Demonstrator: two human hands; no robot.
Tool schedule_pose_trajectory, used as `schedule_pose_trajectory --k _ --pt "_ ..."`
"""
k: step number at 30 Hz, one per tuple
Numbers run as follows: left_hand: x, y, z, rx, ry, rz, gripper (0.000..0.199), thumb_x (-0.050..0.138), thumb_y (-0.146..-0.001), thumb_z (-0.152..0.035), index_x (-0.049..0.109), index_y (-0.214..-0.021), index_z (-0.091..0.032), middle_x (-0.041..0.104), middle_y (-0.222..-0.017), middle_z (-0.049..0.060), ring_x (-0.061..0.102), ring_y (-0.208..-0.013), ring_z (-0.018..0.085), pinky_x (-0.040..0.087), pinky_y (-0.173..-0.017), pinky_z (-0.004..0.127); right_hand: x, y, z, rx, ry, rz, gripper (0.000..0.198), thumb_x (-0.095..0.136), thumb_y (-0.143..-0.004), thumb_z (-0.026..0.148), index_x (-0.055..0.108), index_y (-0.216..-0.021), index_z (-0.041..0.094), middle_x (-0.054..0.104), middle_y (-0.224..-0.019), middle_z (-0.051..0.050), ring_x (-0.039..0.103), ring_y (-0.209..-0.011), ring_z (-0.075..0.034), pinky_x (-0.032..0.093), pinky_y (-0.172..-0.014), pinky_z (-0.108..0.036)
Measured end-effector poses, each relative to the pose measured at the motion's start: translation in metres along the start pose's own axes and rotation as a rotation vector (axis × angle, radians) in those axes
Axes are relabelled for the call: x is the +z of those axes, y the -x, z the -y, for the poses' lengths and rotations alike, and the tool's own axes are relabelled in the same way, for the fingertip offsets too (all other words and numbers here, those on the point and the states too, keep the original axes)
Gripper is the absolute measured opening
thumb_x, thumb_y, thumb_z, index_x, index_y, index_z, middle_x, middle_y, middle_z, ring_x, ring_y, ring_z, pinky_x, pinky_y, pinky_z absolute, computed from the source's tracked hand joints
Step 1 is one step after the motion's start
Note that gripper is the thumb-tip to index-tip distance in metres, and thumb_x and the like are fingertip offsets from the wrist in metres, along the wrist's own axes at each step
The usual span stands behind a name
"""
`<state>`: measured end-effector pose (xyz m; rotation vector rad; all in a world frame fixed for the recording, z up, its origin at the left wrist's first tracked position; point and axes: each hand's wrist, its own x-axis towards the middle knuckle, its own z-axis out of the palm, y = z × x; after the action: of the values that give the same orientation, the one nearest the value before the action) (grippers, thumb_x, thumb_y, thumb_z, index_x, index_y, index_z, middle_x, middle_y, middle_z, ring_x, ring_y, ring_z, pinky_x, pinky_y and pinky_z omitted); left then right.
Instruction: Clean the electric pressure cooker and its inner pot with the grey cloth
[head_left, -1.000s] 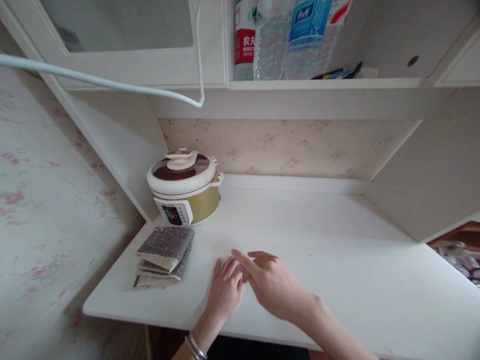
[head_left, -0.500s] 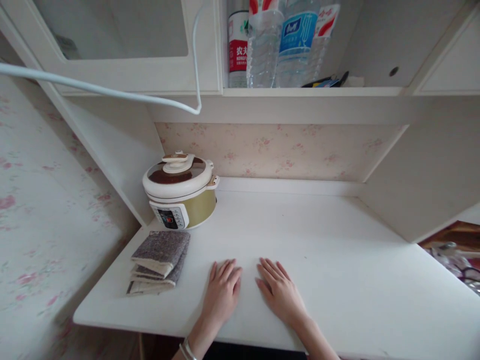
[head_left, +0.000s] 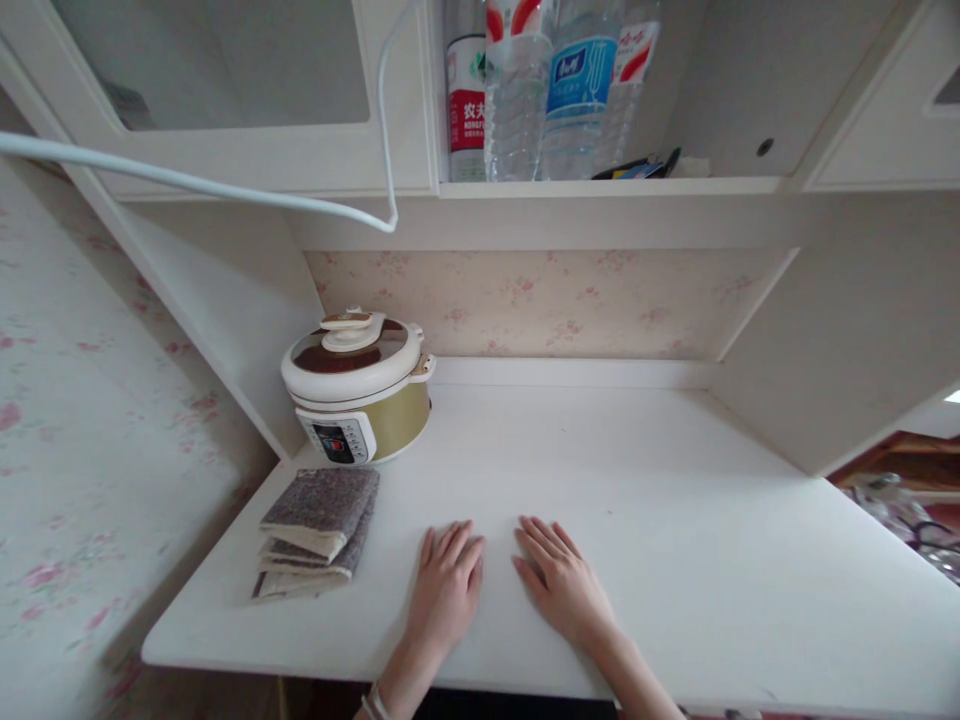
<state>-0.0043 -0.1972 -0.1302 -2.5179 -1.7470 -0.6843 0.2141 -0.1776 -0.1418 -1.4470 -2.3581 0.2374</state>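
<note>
My left hand point(head_left: 447, 582) lies palm down on the white desk point(head_left: 637, 560), fingers stretched out and holding nothing. A bracelet circles that wrist. To its right, a short gap away, my right hand point(head_left: 561, 580) rests flat on the same surface, also empty, with its thumb apart from the fingers. Nearest to my left hand is a folded grey-brown cloth point(head_left: 322, 510) with pale edges, stacked in layers on the left. Behind the cloth stands an electric pressure cooker point(head_left: 360, 390), white and olive-gold, with its lid on and a control panel at the front.
Overhead, a shelf point(head_left: 615, 186) carries several plastic bottles point(head_left: 517, 100) and some small dark items. A white cable point(head_left: 225, 195) hangs across the upper left. Side panels and flowered wallpaper point(head_left: 525, 300) enclose the desk. Blurred clutter point(head_left: 900, 515) shows beyond the right panel.
The view has shifted slightly, so the shelf, bottles and cooker sit a little differently in the picture. Both hands stay flat in the same place on the desk.
</note>
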Motion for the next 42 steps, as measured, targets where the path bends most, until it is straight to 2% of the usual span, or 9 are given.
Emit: schedule_pose_trajectory --k 33,42 --pt "0.0059 0.0013 0.004 0.021 -0.031 0.028 0.037 0.042 -0.093 -0.017 0.059 -0.123 -0.03 0.056 -0.136 0.002 0.051 -0.126 0.023 0.036 -0.108 0.056 -0.0033 -0.0013 0.0014 0.026 -0.062 0.017 0.044 0.038 -0.097 0.04 0.048 -0.138 0.027 0.044 -0.144 -0.002 0.039 -0.135 -0.022 0.029 -0.115 -0.048" --pt "0.0064 0.0012 0.0043 0.024 -0.025 0.023 0.037 0.042 -0.092 -0.016 0.059 -0.122 -0.03 0.057 -0.136 0.003 0.05 -0.126 0.024 0.035 -0.108 0.057 -0.0024 -0.0029 0.0018 0.048 -0.062 0.033 0.043 0.031 -0.1 0.037 0.048 -0.138 0.028 0.043 -0.144 0.0 0.038 -0.136 -0.02 0.03 -0.115 -0.047"
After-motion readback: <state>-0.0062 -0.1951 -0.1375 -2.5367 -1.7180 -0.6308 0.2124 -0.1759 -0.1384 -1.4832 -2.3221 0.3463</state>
